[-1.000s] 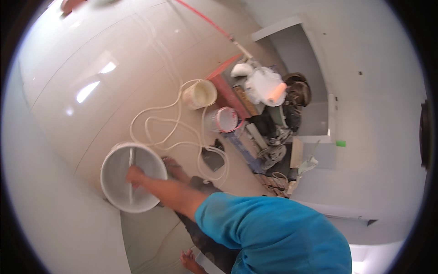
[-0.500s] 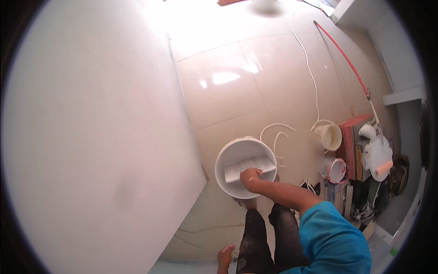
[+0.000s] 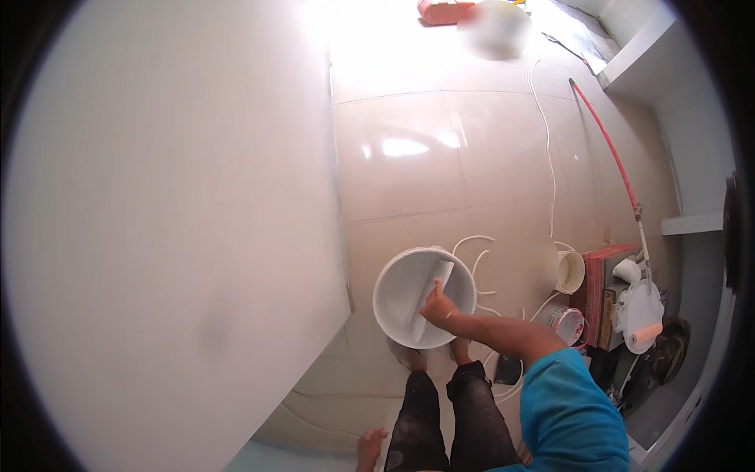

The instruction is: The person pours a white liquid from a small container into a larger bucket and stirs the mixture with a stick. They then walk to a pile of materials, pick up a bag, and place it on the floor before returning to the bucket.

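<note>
A white round bucket (image 3: 387,315) stands on the floor just in front of my feet. My right hand (image 3: 440,305) reaches into it, closed on a wide putty blade (image 3: 445,271) coated in white, its long edge lying slantwise across the bucket. White paste smears the bucket's inner wall. Low in the picture, beside my left leg, my left hand (image 3: 371,447) hangs with its fingers curled in; whatever they may hold is hidden.
A large white wall (image 3: 173,197) fills the left. To the right stand a small bucket (image 3: 571,272), a paint pot (image 3: 566,324), a red box (image 3: 594,271) and a roller (image 3: 646,334) on a white lid. A red pole (image 3: 605,138) leans beyond; white cable (image 3: 546,149) crosses the tiles.
My right hand has turned the putty blade inside the bucket, from lying nearly crosswise to a steep slant. My left hand has shifted slightly left and down. The view has tilted a little.
</note>
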The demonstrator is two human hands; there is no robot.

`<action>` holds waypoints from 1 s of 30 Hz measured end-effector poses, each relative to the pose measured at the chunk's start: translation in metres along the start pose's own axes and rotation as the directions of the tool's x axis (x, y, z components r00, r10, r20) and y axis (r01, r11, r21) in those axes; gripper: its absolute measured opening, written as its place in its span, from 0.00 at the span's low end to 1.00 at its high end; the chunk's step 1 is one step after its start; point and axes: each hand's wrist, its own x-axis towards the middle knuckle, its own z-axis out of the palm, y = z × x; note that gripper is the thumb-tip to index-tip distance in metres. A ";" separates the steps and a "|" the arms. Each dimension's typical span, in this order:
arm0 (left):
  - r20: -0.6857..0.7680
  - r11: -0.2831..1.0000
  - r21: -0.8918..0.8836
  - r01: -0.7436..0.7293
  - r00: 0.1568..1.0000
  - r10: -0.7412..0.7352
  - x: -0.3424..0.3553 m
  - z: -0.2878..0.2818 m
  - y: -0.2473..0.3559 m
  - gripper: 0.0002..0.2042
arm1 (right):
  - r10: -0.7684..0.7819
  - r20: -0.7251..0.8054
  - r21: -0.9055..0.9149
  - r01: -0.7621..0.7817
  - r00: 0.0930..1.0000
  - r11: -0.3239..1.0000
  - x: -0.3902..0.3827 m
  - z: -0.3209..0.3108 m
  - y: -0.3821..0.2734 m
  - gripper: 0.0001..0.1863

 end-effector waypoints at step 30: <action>0.230 0.591 -0.597 0.542 0.822 -0.521 -0.010 -0.025 0.037 0.17 | 0.012 0.837 -0.192 0.314 0.547 -0.930 0.052 0.022 -0.062 0.19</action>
